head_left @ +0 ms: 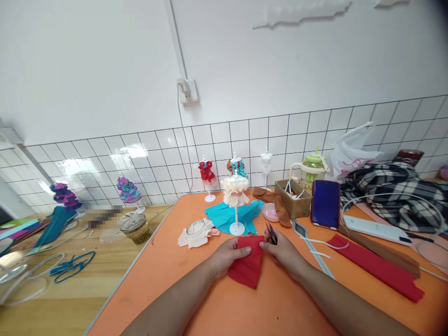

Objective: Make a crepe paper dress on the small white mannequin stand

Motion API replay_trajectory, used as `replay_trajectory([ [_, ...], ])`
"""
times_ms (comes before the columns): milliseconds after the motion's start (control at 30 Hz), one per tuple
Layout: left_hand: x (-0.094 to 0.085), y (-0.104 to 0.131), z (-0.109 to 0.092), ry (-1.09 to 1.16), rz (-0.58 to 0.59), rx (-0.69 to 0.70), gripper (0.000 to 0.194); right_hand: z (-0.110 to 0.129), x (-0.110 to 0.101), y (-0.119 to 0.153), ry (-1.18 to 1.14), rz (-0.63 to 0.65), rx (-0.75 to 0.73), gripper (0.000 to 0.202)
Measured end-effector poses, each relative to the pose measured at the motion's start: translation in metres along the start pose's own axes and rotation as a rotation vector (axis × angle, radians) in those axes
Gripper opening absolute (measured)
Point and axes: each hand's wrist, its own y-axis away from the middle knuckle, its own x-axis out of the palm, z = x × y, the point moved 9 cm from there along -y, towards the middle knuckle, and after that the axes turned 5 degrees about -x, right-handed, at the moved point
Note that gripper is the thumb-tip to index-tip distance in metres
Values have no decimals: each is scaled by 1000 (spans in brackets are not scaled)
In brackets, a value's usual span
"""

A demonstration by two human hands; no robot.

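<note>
Low over the orange table, my left hand (226,255) is closed on the left edge of a red piece of crepe paper (247,269), thumb on top. My right hand (284,252) pinches the upper right corner of that piece. It also holds small dark thread snips (271,234), their points upward. Just beyond my hands stands a small white dress form (236,215) wearing a cream ruffled dress (235,189). Under its base lies turquoise crepe paper (224,213). To the left, cream crepe paper (189,240) carries a roll of tape (196,227).
Behind are a red-dressed form (207,172) and a bare white form (266,163). On the right are a pink dish (270,213), a cardboard box (293,200), a phone (325,204) and a red strip (380,270). A glass jar (136,229) stands on the wooden table (115,261).
</note>
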Motion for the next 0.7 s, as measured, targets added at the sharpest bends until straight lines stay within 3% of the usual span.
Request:
replay_trajectory([
  [167,-10,-3,0,-50,-103,33,38,4,1,-3,157,19,-124,28],
  [367,-13,-4,-4,-79,-116,79,40,17,-5,-5,365,48,-200,32],
  [533,-24,-6,-4,71,-192,68,44,10,-11,1,417,357,29,58],
  [700,-23,-9,-3,53,-195,32,53,5,-16,4,590,459,52,66],
])
